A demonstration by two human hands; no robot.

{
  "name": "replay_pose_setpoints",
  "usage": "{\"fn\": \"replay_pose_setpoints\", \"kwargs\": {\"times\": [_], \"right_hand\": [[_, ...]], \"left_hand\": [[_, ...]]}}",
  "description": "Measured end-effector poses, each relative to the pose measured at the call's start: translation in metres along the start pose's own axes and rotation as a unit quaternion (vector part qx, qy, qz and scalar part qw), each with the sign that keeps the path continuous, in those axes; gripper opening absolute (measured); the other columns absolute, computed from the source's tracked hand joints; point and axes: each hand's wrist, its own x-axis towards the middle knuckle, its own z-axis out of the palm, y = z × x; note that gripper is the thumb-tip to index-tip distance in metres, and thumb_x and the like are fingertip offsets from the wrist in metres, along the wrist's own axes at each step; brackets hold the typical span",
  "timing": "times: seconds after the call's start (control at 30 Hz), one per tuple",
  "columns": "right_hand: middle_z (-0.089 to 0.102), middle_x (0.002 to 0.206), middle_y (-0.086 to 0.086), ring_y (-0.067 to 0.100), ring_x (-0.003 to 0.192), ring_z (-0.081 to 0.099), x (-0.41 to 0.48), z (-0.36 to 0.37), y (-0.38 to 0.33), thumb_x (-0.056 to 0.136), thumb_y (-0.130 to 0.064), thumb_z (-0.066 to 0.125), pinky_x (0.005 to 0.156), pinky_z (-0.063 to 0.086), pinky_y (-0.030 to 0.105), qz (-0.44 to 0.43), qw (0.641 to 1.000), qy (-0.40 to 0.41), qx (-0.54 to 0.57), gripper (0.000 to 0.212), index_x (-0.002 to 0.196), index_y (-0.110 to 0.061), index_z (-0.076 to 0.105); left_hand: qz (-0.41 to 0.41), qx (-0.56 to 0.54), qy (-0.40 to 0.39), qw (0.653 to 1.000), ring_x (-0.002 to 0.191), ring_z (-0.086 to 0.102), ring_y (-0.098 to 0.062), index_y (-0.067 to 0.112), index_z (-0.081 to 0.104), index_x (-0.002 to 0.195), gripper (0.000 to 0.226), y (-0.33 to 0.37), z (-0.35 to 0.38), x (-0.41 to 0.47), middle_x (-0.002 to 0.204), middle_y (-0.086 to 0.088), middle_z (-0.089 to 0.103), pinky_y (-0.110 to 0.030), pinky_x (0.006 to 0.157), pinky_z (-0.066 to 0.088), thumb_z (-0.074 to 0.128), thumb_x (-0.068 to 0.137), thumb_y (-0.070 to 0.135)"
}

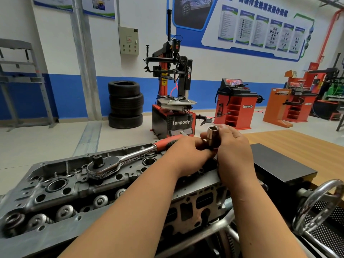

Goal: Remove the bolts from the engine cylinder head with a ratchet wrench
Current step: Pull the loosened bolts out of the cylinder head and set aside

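A grey engine cylinder head (61, 185) lies across the lower left, with valve springs along its near side. On top of it rests a chrome ratchet wrench (109, 164), its square drive pointing up and bare, its red and black handle running right under my left hand (188, 151). My left hand is curled over the handle's end. My right hand (232, 146) holds a chrome socket (212, 135) upright between fingers and thumb, open end up, just above the head's far right corner. The two hands touch around the socket's base.
A black block (279, 162) sits on a wooden bench (307, 144) to the right. A chrome handwheel (320, 203) of the engine stand is at the lower right. Across the floor stand a tyre changer (173, 101), stacked tyres (125, 104) and orange wheel balancers (236, 105).
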Motion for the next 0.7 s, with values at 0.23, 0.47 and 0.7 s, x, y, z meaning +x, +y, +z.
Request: {"fn": "replay_pose_setpoints", "kwargs": {"times": [0.23, 0.47, 0.7], "right_hand": [[0.062, 0.06, -0.012, 0.003, 0.059, 0.058, -0.0019, -0.0007, 0.0002, 0.091, -0.039, 0.057, 0.061, 0.045, 0.027, -0.023, 1.0, 0.004, -0.021, 0.025, 0.078, -0.018, 0.063], [0.062, 0.066, -0.015, -0.004, 0.061, 0.055, -0.0011, -0.0003, 0.0065, 0.09, -0.032, 0.061, 0.059, 0.042, 0.016, -0.078, 0.995, -0.007, -0.066, 0.012, 0.091, -0.02, 0.064], [0.07, 0.088, -0.005, -0.002, 0.077, 0.065, -0.0002, 0.0034, 0.0077, 0.101, -0.026, 0.04, 0.062, 0.048, 0.011, -0.076, 0.996, 0.009, -0.056, 0.018, 0.106, -0.026, 0.058]], "left_hand": [[-0.025, 0.004, 0.051, 0.998, 0.055, 0.051, -0.013, 0.019, 0.063, 0.069, 0.021, 0.0016, 0.0049, 0.0027, 0.066, 0.003, 0.062, -0.027, 0.058, 0.045, 0.071, 0.08, 0.036], [-0.036, 0.007, 0.057, 0.998, 0.058, 0.057, -0.014, 0.019, 0.064, 0.073, 0.013, 0.0019, 0.0059, 0.0021, 0.069, 0.001, 0.067, -0.028, 0.057, 0.048, 0.067, 0.079, 0.03], [-0.007, 0.044, 0.014, 0.999, 0.085, 0.067, -0.02, 0.021, 0.07, 0.095, 0.017, 0.0043, 0.0046, -0.0016, 0.087, -0.001, 0.072, -0.042, 0.082, 0.054, 0.056, 0.087, 0.028]]}}
